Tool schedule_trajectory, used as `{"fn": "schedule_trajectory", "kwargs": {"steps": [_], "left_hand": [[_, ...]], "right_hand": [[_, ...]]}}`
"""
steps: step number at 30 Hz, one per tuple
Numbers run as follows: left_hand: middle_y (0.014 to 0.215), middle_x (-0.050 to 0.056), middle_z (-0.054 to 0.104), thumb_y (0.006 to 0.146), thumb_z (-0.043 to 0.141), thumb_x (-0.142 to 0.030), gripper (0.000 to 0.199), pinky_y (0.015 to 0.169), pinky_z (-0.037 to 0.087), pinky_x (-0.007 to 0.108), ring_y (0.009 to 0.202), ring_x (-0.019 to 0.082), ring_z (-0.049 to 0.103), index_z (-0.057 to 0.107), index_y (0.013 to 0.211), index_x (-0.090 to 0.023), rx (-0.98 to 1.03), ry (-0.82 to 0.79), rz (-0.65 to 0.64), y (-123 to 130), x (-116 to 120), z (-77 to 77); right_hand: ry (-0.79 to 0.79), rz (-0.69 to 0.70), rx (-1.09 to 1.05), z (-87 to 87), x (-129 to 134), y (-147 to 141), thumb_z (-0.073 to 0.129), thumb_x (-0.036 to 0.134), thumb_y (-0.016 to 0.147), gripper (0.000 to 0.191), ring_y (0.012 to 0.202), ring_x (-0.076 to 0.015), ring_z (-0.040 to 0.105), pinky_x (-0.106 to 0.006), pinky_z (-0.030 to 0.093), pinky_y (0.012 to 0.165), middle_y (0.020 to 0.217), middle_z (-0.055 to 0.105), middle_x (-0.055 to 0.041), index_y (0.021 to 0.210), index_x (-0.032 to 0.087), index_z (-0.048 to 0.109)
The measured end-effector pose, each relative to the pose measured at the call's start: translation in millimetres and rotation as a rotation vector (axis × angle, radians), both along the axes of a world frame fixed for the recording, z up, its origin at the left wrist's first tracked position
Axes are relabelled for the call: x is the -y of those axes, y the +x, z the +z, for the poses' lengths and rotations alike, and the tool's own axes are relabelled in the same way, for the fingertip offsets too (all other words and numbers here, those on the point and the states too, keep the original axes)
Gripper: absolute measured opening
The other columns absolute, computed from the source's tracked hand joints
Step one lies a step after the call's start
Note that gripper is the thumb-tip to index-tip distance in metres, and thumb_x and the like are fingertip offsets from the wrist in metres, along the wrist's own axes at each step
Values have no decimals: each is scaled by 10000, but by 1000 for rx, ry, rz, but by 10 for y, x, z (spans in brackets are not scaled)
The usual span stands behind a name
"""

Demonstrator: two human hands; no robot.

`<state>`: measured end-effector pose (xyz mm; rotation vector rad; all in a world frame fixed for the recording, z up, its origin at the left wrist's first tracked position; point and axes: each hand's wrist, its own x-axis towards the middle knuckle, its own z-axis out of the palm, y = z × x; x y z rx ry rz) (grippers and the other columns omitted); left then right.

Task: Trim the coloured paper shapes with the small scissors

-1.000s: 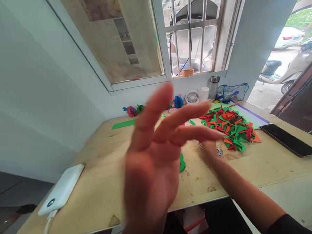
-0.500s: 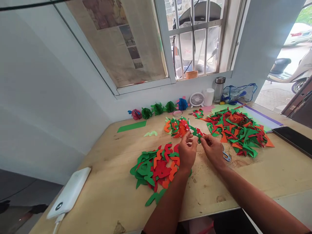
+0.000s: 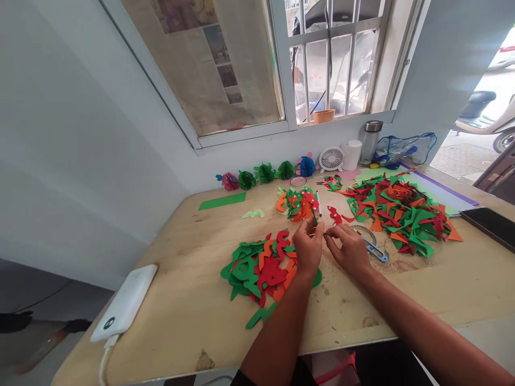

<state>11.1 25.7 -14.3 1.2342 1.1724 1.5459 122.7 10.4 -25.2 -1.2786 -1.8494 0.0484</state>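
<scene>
My left hand is closed in a pinch on a green paper cutout, which shows as a thin strip above the fingers; the rest is hidden. Close by on the right, my right hand has its fingertips pressed together with a small dark bit between them, too small to name. Just beyond the hands lie a red paper cutout with white spots and a white pen. A pile of green, red and orange cutouts sits left of my left hand, partly behind the forearm.
A smaller cutout pile lies behind the hands. Paper scraps are heaped at the right, with a blue-handled cutter and a phone near them. Paper honeycomb figures and a small fan line the wall. A power bank lies left.
The green cutout, spread between both hands before, is now mostly hidden at my left hand. My right hand's fingers have curled in. The red spotted cutout and cutter show more fully; the view has shifted slightly.
</scene>
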Motion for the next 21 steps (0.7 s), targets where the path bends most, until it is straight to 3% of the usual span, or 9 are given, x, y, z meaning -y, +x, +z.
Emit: {"fn": "schedule_trajectory", "kwargs": {"steps": [8,13,21], "left_hand": [[858,55,697,778,625,-336,238,686,504,250,749,146,640,670,931,-159,-83,3,-54,-55,-1,-56],[794,49,693,772,631,-298,184,661,507,251,710,147,637,685,882,-161,-131,2,-131,21,71,-33],[878,59,700,788,567,-225,201,711,517,281,740,160,634,690,941,-183,-178,-6,-186,77,70,-87]], "right_hand": [[-185,2,-371,72,-49,54,472,374,846,240,611,-150,500,-272,389,587,679,602,-23,729,197,582],[-318,105,-618,81,-77,69,507,438,817,284,626,-156,532,-273,417,599,678,625,-23,732,188,610],[-420,123,-677,22,-116,77,567,436,758,264,600,-154,530,-271,411,575,626,618,-11,698,185,622]]}}
